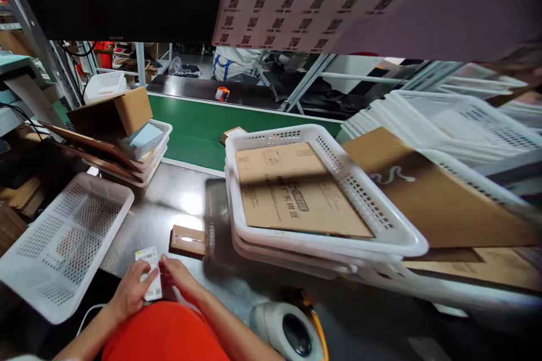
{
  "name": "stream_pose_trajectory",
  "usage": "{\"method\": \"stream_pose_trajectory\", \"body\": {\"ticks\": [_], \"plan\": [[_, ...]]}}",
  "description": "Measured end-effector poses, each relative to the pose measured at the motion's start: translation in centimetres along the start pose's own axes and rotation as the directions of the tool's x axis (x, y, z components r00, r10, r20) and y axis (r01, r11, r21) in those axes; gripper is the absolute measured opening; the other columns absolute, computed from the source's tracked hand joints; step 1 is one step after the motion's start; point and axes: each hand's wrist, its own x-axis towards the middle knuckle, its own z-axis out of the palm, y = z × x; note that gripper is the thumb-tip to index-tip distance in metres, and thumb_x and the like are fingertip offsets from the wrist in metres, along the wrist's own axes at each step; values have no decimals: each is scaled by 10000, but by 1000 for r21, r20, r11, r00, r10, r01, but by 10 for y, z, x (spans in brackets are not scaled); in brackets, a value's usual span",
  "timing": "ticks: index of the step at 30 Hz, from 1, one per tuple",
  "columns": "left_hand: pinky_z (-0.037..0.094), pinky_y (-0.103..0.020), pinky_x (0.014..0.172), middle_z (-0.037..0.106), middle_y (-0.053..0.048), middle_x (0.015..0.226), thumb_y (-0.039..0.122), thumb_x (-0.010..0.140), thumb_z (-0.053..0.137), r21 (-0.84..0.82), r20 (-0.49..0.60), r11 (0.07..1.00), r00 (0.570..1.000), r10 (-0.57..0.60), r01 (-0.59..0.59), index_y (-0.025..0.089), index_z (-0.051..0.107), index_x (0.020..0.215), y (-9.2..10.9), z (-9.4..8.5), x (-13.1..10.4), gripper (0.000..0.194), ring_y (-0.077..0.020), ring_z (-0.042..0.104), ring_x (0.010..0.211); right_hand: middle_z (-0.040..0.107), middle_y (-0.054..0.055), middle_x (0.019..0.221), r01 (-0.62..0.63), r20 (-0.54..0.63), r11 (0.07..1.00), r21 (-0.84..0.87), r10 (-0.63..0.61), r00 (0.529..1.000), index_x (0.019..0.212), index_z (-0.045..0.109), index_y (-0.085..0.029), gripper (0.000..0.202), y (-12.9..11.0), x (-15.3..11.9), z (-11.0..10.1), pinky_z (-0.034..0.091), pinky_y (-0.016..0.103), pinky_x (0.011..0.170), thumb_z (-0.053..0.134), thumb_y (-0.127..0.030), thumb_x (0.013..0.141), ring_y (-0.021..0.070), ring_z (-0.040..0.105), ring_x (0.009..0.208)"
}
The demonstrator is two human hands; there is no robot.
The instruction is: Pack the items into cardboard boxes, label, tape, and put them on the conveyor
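My left hand [132, 289] is closed on a small white label sheet [149, 262] with a yellow mark and printed codes, low in the view near my body. At the sheet's right side, my right hand [180, 277] has its fingers bent close to the edge; whether they pinch it is too small to tell. Just beyond my right hand, a small brown box [188, 240] lies on the metal table [178, 192].
An open white basket [80, 231] sits at left, below stacked baskets with cardboard [135, 113]. Stacked baskets holding flat cardboard [296, 192] stand at centre right. A tape roll [288, 330] lies near my right forearm. A green belt [186, 130] runs behind.
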Motion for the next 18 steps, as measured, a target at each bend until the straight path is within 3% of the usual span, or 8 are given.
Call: {"method": "stream_pose_trajectory", "body": {"ticks": [2,5,8,10,12,13,15,18], "plan": [[593,-513,977,729,-130,1082,191,971,497,14,-31,999,999,41,-40,232,652,1454,18,-11,26,509,-293,690,1032,640,19,680,48,-35,999,0,-48,998,762,671,-189,665,-9,9,5,422,274,563,517,-828,859,148,533,594],[467,-639,1146,694,-157,1316,292,919,638,-45,-21,997,998,59,-60,254,603,1502,35,-32,51,586,-358,624,1251,606,-9,674,140,-103,989,-47,-144,984,779,662,-186,563,-27,13,0,416,261,583,578,-736,867,136,512,612],[433,-637,1193,609,-187,1496,387,900,712,-201,-144,970,976,-164,133,232,563,1538,36,-54,69,673,-384,546,1407,596,-20,655,229,-86,965,-128,-241,967,681,660,-188,369,-47,4,-13,416,254,627,690,-522,835,138,522,653],[557,-534,1073,703,-176,1360,440,931,689,-385,-191,859,881,-433,339,210,663,1432,35,-66,83,552,-345,655,1276,596,-27,623,261,-39,950,-173,-272,962,621,654,-192,243,-59,-7,-18,396,249,600,739,-368,764,139,524,635],[624,-435,901,796,-149,1121,540,925,683,-600,-74,647,772,-631,471,180,784,1211,36,-75,100,471,-303,749,1035,643,-33,652,284,-20,938,-200,-294,956,718,713,-198,73,-71,-17,-19,399,249,590,745,-264,717,145,552,631],[629,-396,827,814,-134,1012,595,900,696,-687,3,532,735,-679,495,170,813,1097,38,-78,109,483,-283,762,925,681,-31,699,309,-37,925,-222,-325,945,838,747,-202,127,-76,-21,-19,422,253,609,742,-236,716,152,581,650],[612,-339,732,817,-109,867,668,826,749,-790,109,363,696,-710,494,160,823,933,44,-83,123,524,-247,750,780,746,-7,830,392,-99,870,-300,-437,894,1079,740,-205,314,-86,-28,-19,480,272,689,723,-220,765,166,646,725],[549,-277,595,777,-70,734,708,717,823,-828,118,305,678,-726,470,155,811,848,55,-88,135,568,-197,689,640,770,30,870,525,-89,708,-473,-631,771,1037,735,-201,191,-95,-33,-21,513,298,757,641,-202,870,178,688,775]]}}
